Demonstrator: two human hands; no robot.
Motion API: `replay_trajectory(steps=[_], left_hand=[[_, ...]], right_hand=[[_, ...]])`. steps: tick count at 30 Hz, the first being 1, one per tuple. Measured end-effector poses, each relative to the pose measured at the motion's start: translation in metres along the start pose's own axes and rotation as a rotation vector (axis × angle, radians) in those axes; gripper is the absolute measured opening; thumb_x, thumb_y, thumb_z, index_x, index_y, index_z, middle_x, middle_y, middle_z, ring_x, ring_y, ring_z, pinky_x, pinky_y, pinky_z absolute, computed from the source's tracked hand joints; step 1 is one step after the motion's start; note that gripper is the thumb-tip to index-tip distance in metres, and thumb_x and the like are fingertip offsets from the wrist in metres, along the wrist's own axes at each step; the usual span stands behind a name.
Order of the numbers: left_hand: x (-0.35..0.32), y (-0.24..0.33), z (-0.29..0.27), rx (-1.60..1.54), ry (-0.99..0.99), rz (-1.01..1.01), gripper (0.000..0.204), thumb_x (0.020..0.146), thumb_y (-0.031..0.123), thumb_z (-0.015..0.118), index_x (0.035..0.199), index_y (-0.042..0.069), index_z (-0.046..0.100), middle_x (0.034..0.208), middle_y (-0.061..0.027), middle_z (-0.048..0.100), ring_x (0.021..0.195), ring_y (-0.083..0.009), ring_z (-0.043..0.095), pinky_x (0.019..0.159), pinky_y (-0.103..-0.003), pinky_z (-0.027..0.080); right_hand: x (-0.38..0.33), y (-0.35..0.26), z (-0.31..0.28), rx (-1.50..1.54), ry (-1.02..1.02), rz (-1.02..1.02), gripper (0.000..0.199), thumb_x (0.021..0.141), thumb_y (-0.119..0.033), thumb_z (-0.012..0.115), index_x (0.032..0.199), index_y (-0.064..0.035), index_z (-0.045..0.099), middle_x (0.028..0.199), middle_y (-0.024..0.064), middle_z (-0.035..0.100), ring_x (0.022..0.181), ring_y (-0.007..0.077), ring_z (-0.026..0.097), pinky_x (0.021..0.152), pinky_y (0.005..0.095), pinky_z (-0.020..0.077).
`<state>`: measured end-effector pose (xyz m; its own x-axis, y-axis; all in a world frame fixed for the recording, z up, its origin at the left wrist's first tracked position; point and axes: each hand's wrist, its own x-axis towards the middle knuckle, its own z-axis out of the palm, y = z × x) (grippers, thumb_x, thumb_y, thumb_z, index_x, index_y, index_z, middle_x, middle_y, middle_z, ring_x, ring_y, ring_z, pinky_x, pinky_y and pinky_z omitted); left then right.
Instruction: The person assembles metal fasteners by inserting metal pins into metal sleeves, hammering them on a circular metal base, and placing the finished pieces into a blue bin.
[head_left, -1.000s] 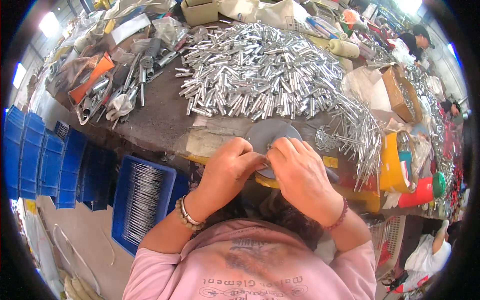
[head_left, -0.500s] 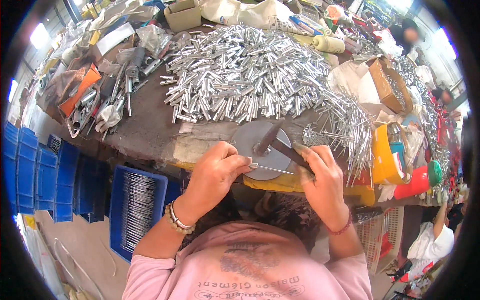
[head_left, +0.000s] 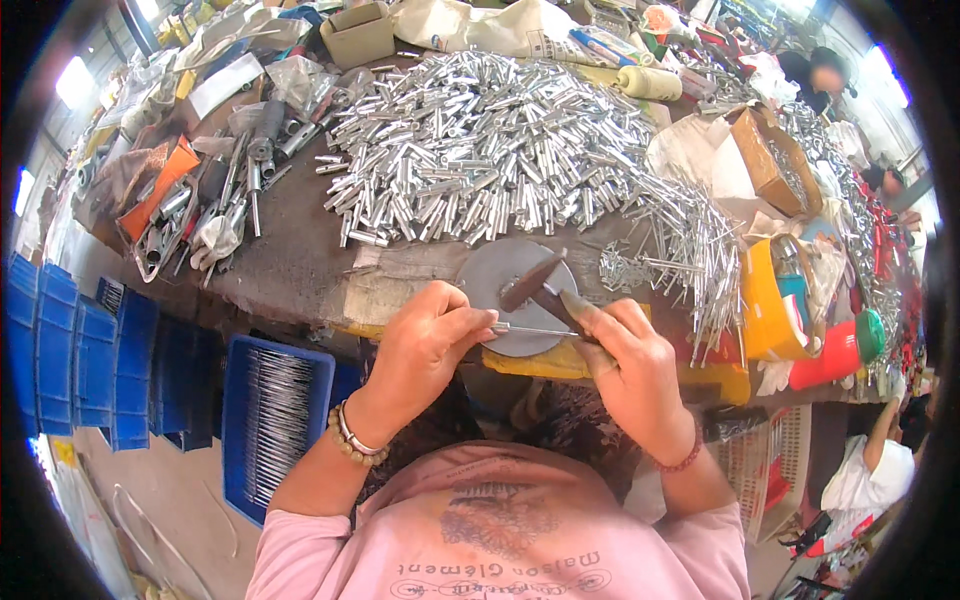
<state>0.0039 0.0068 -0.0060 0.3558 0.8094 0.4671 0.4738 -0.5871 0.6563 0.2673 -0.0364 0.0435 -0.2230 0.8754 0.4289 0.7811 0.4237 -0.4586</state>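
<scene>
My left hand (head_left: 432,335) is closed, pinching a thin metal rod (head_left: 540,331) with a thicker sleeve at the finger end. The rod lies level and points right, over the front of a round grey metal disc (head_left: 485,275) at the bench edge. My right hand (head_left: 632,352) is closed around the short handle of a hammer (head_left: 532,282), whose dark head hangs over the disc. The rod's far tip meets the right fingers; whether they grip it too I cannot tell. Behind the disc spreads a large heap of short silvery tubes (head_left: 480,150).
Thin rods (head_left: 700,270) and small metal pieces (head_left: 618,266) lie right of the disc. A yellow container (head_left: 770,300) and a red bottle with green cap (head_left: 830,358) stand further right. Below left, a blue crate (head_left: 232,410) holds many rods. Tools and an orange piece (head_left: 165,188) fill the left.
My right hand and the hammer have shifted slightly left, bringing the right fingers up to the rod's tip. The left hand still pinches the rod in nearly the same place.
</scene>
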Motion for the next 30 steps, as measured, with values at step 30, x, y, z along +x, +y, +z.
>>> replay_trajectory(steps=[30], left_hand=[[-0.051,0.040,0.009,-0.928,0.097,-0.818,0.071,0.105,0.008,0.071,0.167,0.011,0.036,0.102,-0.0064,0.076,0.066,-0.0045,0.057,0.054,-0.019,0.045]], right_hand=[[-0.042,-0.056,0.045,0.751,-0.464,0.600,0.025,0.094,-0.003,0.077,0.118,-0.0004,0.071,0.079,0.0081,0.070,0.068,0.0105,0.059,0.065,0.0299,0.0518]])
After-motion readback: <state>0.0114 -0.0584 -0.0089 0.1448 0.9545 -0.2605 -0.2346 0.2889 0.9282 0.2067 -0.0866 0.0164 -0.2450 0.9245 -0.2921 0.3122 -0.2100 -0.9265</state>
